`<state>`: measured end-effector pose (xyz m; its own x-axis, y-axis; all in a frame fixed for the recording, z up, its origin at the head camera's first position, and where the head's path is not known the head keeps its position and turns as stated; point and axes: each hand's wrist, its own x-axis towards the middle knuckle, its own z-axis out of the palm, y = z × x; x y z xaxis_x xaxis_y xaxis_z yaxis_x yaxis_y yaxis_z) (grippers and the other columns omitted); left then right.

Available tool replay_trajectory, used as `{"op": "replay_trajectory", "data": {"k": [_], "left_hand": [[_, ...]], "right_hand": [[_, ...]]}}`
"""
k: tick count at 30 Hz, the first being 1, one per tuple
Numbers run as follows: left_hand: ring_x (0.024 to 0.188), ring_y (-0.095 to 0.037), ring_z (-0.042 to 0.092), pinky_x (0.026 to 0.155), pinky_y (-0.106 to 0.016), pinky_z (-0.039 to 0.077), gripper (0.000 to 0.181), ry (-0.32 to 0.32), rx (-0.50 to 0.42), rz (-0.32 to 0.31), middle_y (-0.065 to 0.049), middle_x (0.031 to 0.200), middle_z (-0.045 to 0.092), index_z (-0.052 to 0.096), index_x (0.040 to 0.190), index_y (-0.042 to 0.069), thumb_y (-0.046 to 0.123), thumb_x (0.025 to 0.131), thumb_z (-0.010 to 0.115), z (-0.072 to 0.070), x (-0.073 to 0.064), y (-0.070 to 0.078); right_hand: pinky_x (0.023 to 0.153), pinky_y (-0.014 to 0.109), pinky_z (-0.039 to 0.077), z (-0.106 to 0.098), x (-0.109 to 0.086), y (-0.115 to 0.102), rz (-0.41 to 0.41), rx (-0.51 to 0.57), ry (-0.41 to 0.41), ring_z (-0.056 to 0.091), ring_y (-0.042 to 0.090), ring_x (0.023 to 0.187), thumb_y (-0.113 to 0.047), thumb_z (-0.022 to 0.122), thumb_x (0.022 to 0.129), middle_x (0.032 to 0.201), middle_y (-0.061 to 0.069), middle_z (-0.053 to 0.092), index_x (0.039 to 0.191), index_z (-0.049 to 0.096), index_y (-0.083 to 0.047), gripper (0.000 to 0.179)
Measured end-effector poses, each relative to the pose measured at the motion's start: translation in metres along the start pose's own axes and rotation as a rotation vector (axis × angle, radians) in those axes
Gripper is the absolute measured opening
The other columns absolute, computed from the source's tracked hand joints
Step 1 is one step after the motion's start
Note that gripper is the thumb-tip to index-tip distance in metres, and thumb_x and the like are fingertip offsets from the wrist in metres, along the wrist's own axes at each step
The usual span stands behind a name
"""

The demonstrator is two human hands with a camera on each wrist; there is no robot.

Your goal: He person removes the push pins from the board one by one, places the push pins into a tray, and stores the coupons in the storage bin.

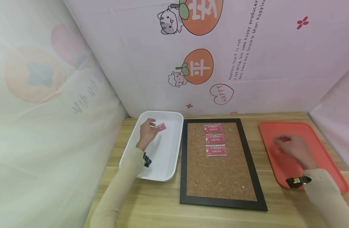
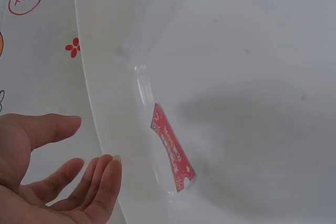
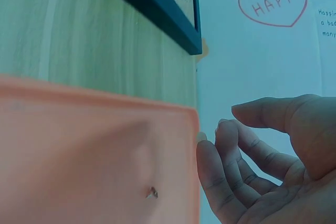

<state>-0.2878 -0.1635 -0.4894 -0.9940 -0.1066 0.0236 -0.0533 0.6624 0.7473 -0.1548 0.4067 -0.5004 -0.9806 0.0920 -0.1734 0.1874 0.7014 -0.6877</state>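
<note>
My left hand (image 1: 148, 132) hovers over the white tray (image 1: 160, 175), thumb and fingers apart. Just beyond its fingertips is a small red-and-white printed coupon (image 2: 173, 148), which the left wrist view shows against the tray, slightly bent and clear of the hand. Over the red tray (image 1: 304, 126) is my right hand (image 1: 295, 148), its fingers loosely bent and a gap between thumb and fingers. It holds nothing. A small metallic pin (image 3: 152, 192) lies in that tray in the right wrist view.
Between the trays lies a black-framed corkboard (image 1: 220, 177). Three coupons (image 1: 215, 139) are fixed to it in a column, and several pins (image 1: 243, 187) stick near its corners. Printed cloth (image 1: 146, 72) walls off the back and sides of the wooden table (image 1: 151, 202).
</note>
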Motion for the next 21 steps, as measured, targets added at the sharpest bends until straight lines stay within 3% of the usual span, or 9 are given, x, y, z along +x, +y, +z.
{"op": "replay_trajectory", "data": {"k": [4,11,17,21], "left_hand": [[0.112,-0.035,0.07,0.09,-0.045,0.062,0.047,0.001,-0.021,0.038,-0.021,0.125,0.069,0.06,0.137,0.004,0.014,0.094,0.075,0.003,-0.004,0.01],[0.107,-0.032,0.073,0.086,-0.044,0.063,0.042,-0.015,-0.082,0.083,-0.017,0.117,0.072,0.063,0.134,0.004,0.018,0.095,0.073,0.013,-0.015,0.022],[0.107,-0.031,0.073,0.097,-0.047,0.058,0.045,-0.053,-0.068,0.154,-0.017,0.12,0.072,0.061,0.137,0.006,0.022,0.096,0.073,0.024,-0.028,0.037],[0.108,-0.033,0.074,0.092,-0.045,0.062,0.046,-0.098,-0.111,0.197,-0.019,0.121,0.072,0.06,0.138,0.004,0.02,0.097,0.073,0.033,-0.035,0.046]], "right_hand": [[0.07,0.037,0.063,0.001,0.001,-0.009,0.014,0.005,-0.003,0.075,0.018,0.088,-0.047,0.05,0.107,0.134,0.037,0.059,0.142,0.054,0.006,0.063],[0.072,0.035,0.065,0.007,0.003,-0.018,-0.012,0.053,-0.013,0.075,0.016,0.089,-0.043,0.051,0.108,0.136,0.038,0.056,0.143,0.053,0.007,0.061],[0.074,0.038,0.065,0.012,0.004,-0.024,-0.036,0.064,-0.023,0.076,0.031,0.098,-0.046,0.05,0.107,0.135,0.038,0.058,0.144,0.052,0.007,0.064],[0.076,0.04,0.065,0.015,0.006,-0.03,-0.034,0.059,-0.018,0.074,0.037,0.102,-0.046,0.05,0.107,0.135,0.037,0.059,0.143,0.054,0.007,0.064]]}}
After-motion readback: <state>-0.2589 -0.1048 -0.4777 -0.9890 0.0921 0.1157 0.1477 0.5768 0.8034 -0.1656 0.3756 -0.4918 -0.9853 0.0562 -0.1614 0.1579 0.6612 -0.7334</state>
